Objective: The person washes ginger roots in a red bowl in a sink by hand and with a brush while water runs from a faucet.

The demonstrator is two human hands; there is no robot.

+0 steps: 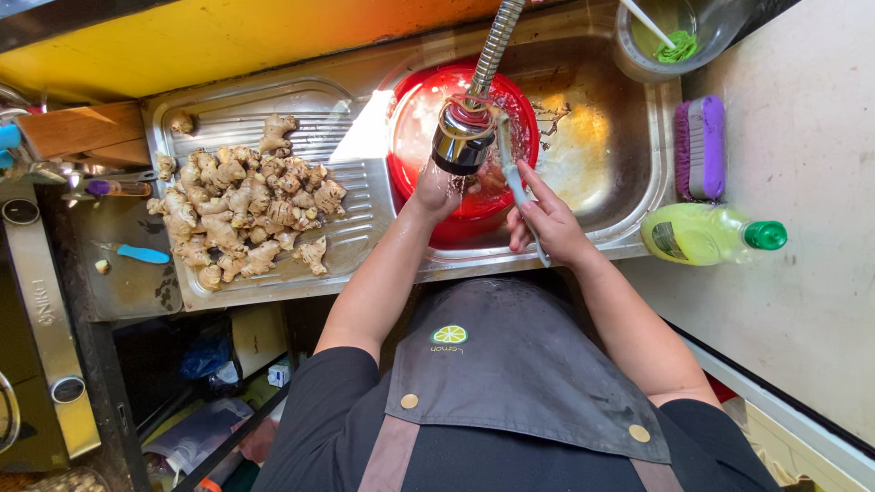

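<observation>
Fingers (536,211) grip a toothbrush (516,182) — steel sink (638,191), ginger (241,205) on drainboard (360,232)

A slim pale-blue plastic brush (516,182) — held upright over the round red plastic basin (419,109) in the sink.

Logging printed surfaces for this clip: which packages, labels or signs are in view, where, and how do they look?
Detergent bottle: lying on the counter right of the sink, yellow-green, green cap, dark label.
Apron badge: chest of the dark apron, small yellow lemon-slice emblem.
Small carton: shelf below the drainboard, white and blue.
</observation>
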